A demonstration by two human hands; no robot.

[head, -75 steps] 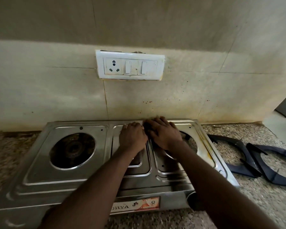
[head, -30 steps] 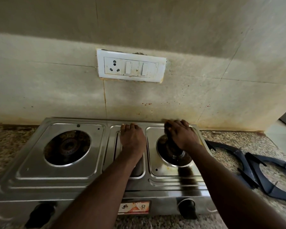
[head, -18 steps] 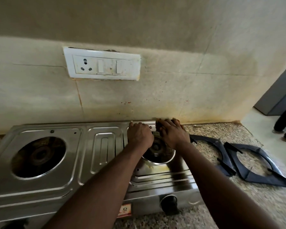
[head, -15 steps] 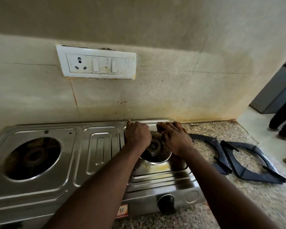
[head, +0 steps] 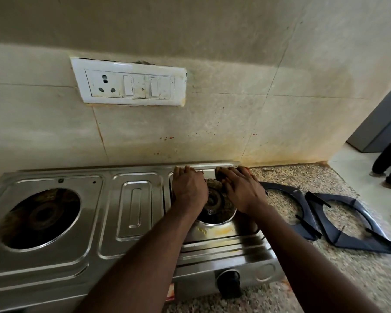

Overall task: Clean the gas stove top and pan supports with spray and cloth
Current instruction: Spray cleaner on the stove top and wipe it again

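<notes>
A steel two-burner gas stove (head: 133,222) stands on the speckled counter with both burner wells bare. My left hand (head: 189,188) rests flat on the stove top just left of the right burner (head: 215,206), fingers reaching the rear edge. My right hand (head: 243,192) lies flat, just right of that burner, pressing a dark pad or cloth (head: 220,176) against the stove's rear right corner; most of it is hidden under my fingers. Two dark pan supports, one (head: 308,211) overlapping the other (head: 348,242), lie on the counter right of the stove.
A black knob (head: 229,276) sticks out of the stove's front. A white socket plate (head: 131,84) is on the stained tiled wall behind. At the far right are a person's legs (head: 388,168) on the floor and a grey appliance (head: 382,123).
My left hand has moved from the stove's middle panel to beside the right burner. My right hand has shifted from over that burner to the rear right corner. The view has swung right.
</notes>
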